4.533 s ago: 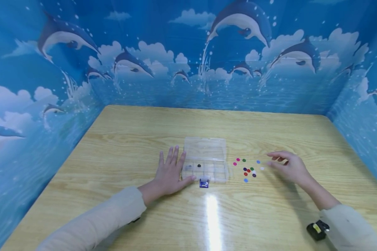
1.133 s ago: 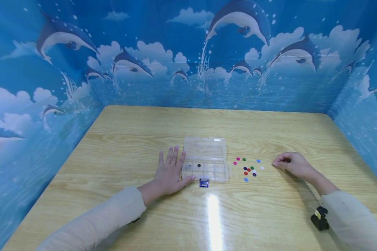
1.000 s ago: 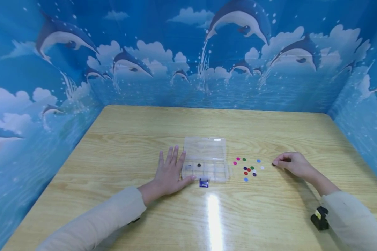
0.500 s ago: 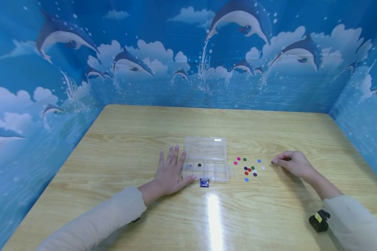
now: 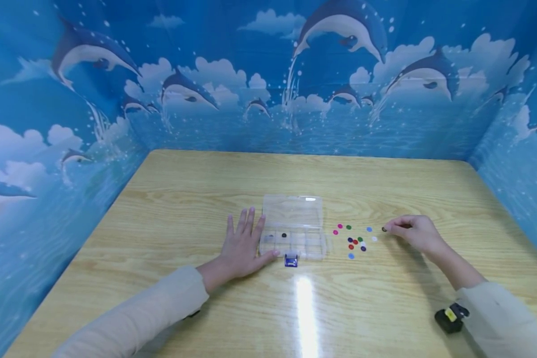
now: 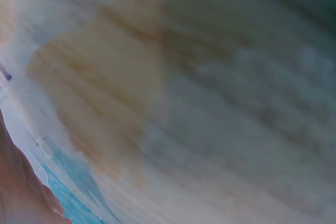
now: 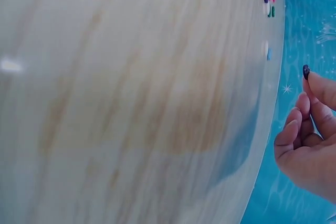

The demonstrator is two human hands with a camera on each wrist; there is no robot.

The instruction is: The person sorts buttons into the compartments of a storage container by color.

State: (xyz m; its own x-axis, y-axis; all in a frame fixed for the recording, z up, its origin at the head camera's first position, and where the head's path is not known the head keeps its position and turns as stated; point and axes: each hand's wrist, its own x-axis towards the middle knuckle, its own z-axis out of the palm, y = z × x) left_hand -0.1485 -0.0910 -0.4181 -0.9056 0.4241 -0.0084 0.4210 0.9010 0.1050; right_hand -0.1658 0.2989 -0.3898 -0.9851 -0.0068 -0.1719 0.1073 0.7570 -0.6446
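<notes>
My right hand pinches a small black button between thumb and fingertips, just right of the scattered buttons. The right wrist view shows the dark button at the tips of the hand. My left hand lies spread beside a clear compartment box, its thumb along the front left edge. The box's clear lid is folded back. One black button sits in a back-row compartment. In the left wrist view only part of the hand shows.
Several red, pink, green, blue, white and dark buttons lie right of the box. A small blue object is at its front edge. A black device is by the right sleeve. A dolphin-print curtain stands behind the table.
The right hand came together in a pinch after standing further open, and a black button now shows at its fingertips. It has since shifted slightly left. The left hand has stayed put.
</notes>
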